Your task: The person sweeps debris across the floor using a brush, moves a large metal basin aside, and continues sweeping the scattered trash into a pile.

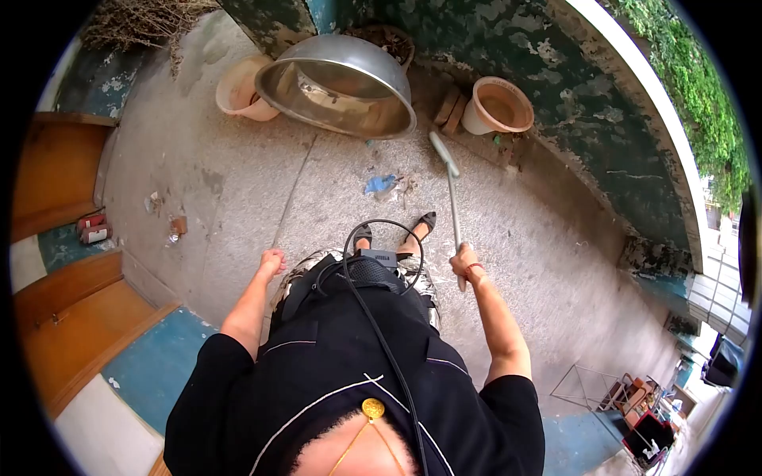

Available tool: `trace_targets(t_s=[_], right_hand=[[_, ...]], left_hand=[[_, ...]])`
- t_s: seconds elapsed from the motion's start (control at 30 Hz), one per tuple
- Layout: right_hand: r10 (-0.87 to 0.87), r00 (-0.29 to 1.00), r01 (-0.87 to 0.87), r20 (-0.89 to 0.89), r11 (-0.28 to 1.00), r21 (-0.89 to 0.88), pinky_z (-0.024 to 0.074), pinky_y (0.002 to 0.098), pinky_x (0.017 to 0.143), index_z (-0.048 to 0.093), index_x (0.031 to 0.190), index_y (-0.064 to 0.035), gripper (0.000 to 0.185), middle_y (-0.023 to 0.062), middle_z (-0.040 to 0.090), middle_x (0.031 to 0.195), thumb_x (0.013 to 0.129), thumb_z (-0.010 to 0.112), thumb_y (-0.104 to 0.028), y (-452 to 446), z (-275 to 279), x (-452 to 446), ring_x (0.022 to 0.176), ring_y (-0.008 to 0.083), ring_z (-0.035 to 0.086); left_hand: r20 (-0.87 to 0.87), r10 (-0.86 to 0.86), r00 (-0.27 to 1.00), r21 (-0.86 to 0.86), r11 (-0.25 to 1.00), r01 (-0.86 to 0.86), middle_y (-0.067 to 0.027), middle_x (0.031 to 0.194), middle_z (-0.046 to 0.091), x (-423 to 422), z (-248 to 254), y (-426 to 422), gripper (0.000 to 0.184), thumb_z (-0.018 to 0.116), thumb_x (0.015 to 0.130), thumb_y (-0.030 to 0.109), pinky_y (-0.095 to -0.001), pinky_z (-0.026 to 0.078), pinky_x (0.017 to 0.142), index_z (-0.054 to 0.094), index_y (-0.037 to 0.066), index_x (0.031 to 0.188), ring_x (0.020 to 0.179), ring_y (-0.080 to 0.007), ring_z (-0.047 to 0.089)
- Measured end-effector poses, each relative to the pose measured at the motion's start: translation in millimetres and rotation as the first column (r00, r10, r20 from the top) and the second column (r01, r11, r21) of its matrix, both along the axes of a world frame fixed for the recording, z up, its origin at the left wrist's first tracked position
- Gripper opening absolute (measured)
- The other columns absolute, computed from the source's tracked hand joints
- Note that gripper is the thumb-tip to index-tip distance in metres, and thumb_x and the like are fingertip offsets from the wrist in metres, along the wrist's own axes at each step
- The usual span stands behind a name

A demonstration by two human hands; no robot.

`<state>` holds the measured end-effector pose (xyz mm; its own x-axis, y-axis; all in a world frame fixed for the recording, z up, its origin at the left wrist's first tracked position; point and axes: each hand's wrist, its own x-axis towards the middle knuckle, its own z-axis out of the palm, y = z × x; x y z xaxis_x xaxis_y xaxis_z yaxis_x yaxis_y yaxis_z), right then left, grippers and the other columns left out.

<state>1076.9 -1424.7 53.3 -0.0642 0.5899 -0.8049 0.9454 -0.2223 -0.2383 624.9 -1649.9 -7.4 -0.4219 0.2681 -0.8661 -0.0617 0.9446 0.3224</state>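
Note:
My right hand (466, 259) is wrapped round the lower part of a long pale stick (455, 208). At the far end of the stick is a light grey-green head (443, 152), near the bricks by the wall. My left hand (272, 262) hangs at my left side with its fingers curled in and nothing seen in it. On the floor between my feet and the large metal basin (341, 83) lies a small heap of litter (401, 190) with a piece of blue plastic (380, 184).
Pots (498, 106) and a pinkish bucket (245, 89) stand by the peeling green wall (548, 87). Bricks (454, 111) lie beside the right pot. More scraps (176, 229) lie on the left. Wooden doors (71, 317) line the left; a wire rack (583, 386) stands lower right.

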Motion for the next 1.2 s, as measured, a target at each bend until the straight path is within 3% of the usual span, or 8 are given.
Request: trace_targets(t_s=[0.2, 0.3, 0.4, 0.53, 0.83, 0.93, 1.03, 1.2], right_hand=[[0.054, 0.99, -0.071, -0.131, 0.989, -0.132, 0.0359, 0.035, 0.076, 0.045, 0.089, 0.0064, 0.036, 0.0263, 0.049, 0.083, 0.058, 0.049, -0.011, -72, 22, -12, 0.085, 0.0352, 0.047], [-0.247, 0.943, 0.169, -0.224, 0.934, -0.314, 0.0408, 0.0293, 0.043, 0.046, 0.095, 0.003, 0.038, 0.0117, 0.051, 0.059, 0.058, 0.052, -0.007, -46, 79, -5, 0.048, 0.0188, 0.05], [-0.3, 0.922, 0.218, -0.245, 0.925, -0.31, 0.037, 0.0263, 0.036, 0.043, 0.103, 0.0011, 0.045, 0.0073, 0.049, 0.054, 0.059, 0.052, -0.004, -32, 95, 0, 0.041, 0.0128, 0.044], [0.177, 0.959, -0.137, -0.223, 0.974, 0.182, 0.0424, 0.036, 0.063, 0.043, 0.101, 0.0014, 0.043, 0.0222, 0.053, 0.077, 0.059, 0.047, -0.006, -31, 52, 0, 0.069, 0.0308, 0.053], [0.411, 0.912, -0.405, 0.017, 0.89, 0.207, 0.0421, 0.0394, 0.063, 0.042, 0.092, 0.0032, 0.031, 0.0232, 0.052, 0.073, 0.062, 0.043, -0.006, 32, 25, -27, 0.072, 0.0333, 0.052], [0.1, 0.944, -0.096, -0.314, 0.995, 0.028, 0.0421, 0.0332, 0.055, 0.044, 0.098, 0.0009, 0.037, 0.0161, 0.053, 0.067, 0.062, 0.048, -0.004, 46, 41, 5, 0.063, 0.0244, 0.053], [-0.322, 0.907, 0.244, -0.273, 0.927, -0.285, 0.0387, 0.0268, 0.046, 0.039, 0.108, -0.001, 0.049, 0.0082, 0.049, 0.059, 0.06, 0.051, -0.001, 45, 88, 13, 0.05, 0.014, 0.047], [-0.481, 0.863, 0.43, -0.154, 0.86, -0.275, 0.037, 0.0252, 0.041, 0.034, 0.11, 0.0032, 0.051, 0.0062, 0.047, 0.056, 0.062, 0.049, -0.002, 21, 110, 13, 0.044, 0.0127, 0.044]], left_hand=[[0.067, 0.074, 0.995, 0.041, 0.996, -0.077, -0.0078, 0.074, 0.053, -11, -2, 15, 0.022, 0.043, 0.073, 0.018, -0.0276, 0.042, 0.048, 0.045, 0.005, 0.091, 0.059, -0.0178, 0.052], [0.233, 0.216, 0.948, 0.064, 0.97, -0.236, -0.0092, 0.08, 0.053, -9, -13, 49, 0.024, 0.043, 0.074, 0.019, -0.0291, 0.043, 0.052, 0.044, 0.004, 0.093, 0.064, -0.0192, 0.053], [0.407, 0.232, 0.883, 0.138, 0.94, -0.311, -0.0099, 0.085, 0.053, -2, -3, 130, 0.025, 0.045, 0.073, 0.022, -0.0297, 0.044, 0.052, 0.044, 0.004, 0.091, 0.065, -0.0193, 0.052], [0.45, 0.113, 0.886, 0.387, 0.869, -0.308, -0.0103, 0.088, 0.052, 19, 27, 259, 0.032, 0.049, 0.073, 0.024, -0.0306, 0.043, 0.058, 0.041, 0.005, 0.097, 0.072, -0.019, 0.051], [0.504, 0.179, 0.845, 0.468, 0.766, -0.441, -0.0129, 0.11, 0.035, 59, 36, 448, 0.054, 0.058, 0.066, 0.029, -0.0388, 0.039, 0.067, 0.034, 0.007, 0.109, 0.096, -0.024, 0.038], [0.483, 0.325, 0.813, 0.435, 0.717, -0.545, -0.0133, 0.117, 0.027, 49, 25, 477, 0.06, 0.06, 0.064, 0.029, -0.043, 0.035, 0.072, 0.029, 0.007, 0.112, 0.105, -0.0262, 0.03], [0.489, 0.359, 0.795, 0.444, 0.682, -0.581, -0.0142, 0.119, 0.024, 26, 10, 498, 0.061, 0.057, 0.066, 0.031, -0.0433, 0.035, 0.073, 0.026, 0.007, 0.114, 0.106, -0.0268, 0.03], [0.527, 0.458, 0.716, 0.329, 0.667, -0.669, -0.014, 0.114, 0.03, -26, -24, 534, 0.055, 0.046, 0.071, 0.04, -0.0421, 0.03, 0.08, 0.03, 0.008, 0.112, 0.103, -0.0258, 0.032]])
